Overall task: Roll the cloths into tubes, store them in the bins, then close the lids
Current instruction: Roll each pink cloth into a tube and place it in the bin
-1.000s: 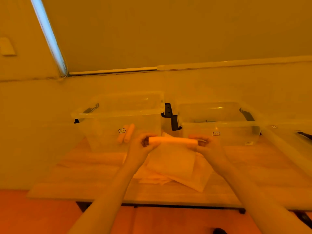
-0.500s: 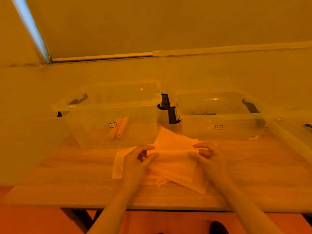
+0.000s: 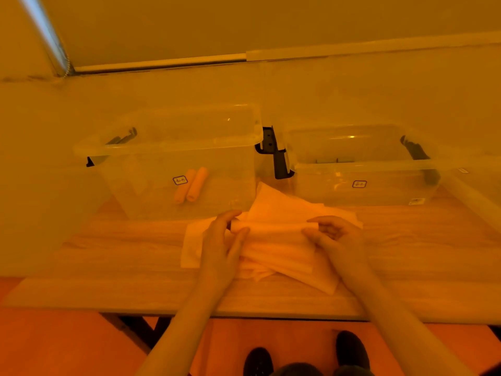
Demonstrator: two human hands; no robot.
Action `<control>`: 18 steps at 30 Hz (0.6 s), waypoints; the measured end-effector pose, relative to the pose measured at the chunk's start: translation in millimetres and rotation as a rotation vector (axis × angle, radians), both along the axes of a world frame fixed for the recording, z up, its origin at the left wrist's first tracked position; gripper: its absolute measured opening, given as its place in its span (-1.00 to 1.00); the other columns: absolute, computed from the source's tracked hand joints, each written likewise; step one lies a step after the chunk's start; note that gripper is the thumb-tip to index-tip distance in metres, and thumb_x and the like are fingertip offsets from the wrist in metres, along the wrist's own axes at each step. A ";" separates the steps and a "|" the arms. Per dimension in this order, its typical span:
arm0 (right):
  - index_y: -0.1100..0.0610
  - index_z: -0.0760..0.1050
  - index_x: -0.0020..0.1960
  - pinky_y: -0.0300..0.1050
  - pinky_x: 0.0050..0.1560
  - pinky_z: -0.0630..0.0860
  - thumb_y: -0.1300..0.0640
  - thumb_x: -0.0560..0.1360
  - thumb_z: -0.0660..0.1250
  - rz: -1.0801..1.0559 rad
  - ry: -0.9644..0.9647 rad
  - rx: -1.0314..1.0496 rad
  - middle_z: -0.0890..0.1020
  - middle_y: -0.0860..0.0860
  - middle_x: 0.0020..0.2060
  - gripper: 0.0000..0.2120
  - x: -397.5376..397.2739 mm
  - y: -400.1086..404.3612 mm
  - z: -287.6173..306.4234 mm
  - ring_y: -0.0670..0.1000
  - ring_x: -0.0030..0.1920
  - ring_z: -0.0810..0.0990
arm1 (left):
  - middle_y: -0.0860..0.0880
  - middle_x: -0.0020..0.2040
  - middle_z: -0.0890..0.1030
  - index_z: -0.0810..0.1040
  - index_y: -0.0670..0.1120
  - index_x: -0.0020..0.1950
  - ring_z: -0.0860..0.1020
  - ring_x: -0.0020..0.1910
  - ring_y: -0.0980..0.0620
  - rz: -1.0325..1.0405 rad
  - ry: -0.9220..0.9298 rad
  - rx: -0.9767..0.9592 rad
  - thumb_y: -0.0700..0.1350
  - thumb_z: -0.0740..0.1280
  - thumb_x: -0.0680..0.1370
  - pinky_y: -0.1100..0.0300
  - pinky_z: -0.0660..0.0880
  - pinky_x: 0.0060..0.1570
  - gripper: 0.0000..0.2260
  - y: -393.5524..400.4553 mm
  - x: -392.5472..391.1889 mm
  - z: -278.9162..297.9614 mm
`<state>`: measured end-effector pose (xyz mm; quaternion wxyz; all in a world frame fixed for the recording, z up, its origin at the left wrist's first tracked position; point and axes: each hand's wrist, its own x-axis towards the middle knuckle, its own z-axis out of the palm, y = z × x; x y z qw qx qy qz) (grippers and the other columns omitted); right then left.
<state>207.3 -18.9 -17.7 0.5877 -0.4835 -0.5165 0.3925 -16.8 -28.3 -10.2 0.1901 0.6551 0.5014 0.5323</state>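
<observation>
A half-rolled pale cloth [image 3: 273, 228] lies on top of a loose pile of flat cloths [image 3: 287, 256] at the table's middle. My left hand [image 3: 221, 241] pinches the roll's left end between thumb and fingers. My right hand [image 3: 334, 236] grips the right end with curled fingers. Behind the pile stand two clear bins without lids. The left bin [image 3: 173, 147] holds two rolled cloth tubes [image 3: 191, 184]. The right bin [image 3: 363, 165] shows no cloth inside.
The wooden table [image 3: 108, 256] has black latch handles [image 3: 275, 153] between the bins. A clear lid or another bin [image 3: 477, 191] sits at the far right edge. A wall runs close behind the bins. My shoes [image 3: 349, 348] show below the front edge.
The rolled cloth came down from in front of the bins onto the pile. Both hands followed it and stayed at its ends. The camera tilted downward.
</observation>
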 end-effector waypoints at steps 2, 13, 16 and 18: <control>0.01 0.62 -0.05 -0.22 -0.16 0.58 0.21 0.40 0.48 -0.010 0.037 0.016 0.66 0.04 -0.08 -0.83 1.0 -0.8 0.0 -0.04 -0.08 0.64 | 0.22 0.17 0.49 0.38 0.29 0.17 0.42 0.20 0.28 -0.014 0.044 -0.007 0.10 0.25 0.53 0.39 0.33 0.18 -0.77 -1.3 -0.9 -3.8; 0.09 0.61 0.03 -0.35 -0.18 0.55 0.28 0.38 0.48 -0.005 0.066 -0.006 0.65 -0.06 -0.04 -0.76 1.6 -5.8 2.1 -0.22 -0.13 0.63 | 0.21 0.04 0.56 0.57 0.06 0.08 0.47 0.05 0.44 -0.029 -0.007 -0.081 -0.15 0.43 0.48 0.45 0.44 0.00 -0.79 3.7 -4.9 -4.7; 0.09 0.60 0.06 -0.35 -0.20 0.55 0.28 0.38 0.49 0.005 0.004 -0.003 0.61 -0.11 -0.05 -0.72 0.2 -6.9 2.8 -0.26 -0.17 0.62 | 0.19 -0.06 0.58 0.55 0.13 -0.03 0.49 -0.05 0.41 -0.005 0.023 -0.089 -0.13 0.40 0.51 0.43 0.43 -0.11 -0.85 3.7 -3.3 -1.9; 0.06 0.60 0.04 -0.31 -0.20 0.55 0.25 0.39 0.48 0.015 -0.014 0.018 0.60 -0.06 -0.06 -0.75 -0.5 -7.5 2.8 -0.22 -0.18 0.61 | 0.17 -0.15 0.58 0.51 0.17 -0.12 0.50 -0.13 0.37 -0.001 0.028 -0.076 -0.14 0.39 0.52 0.44 0.41 -0.19 -0.82 2.5 -2.1 -0.2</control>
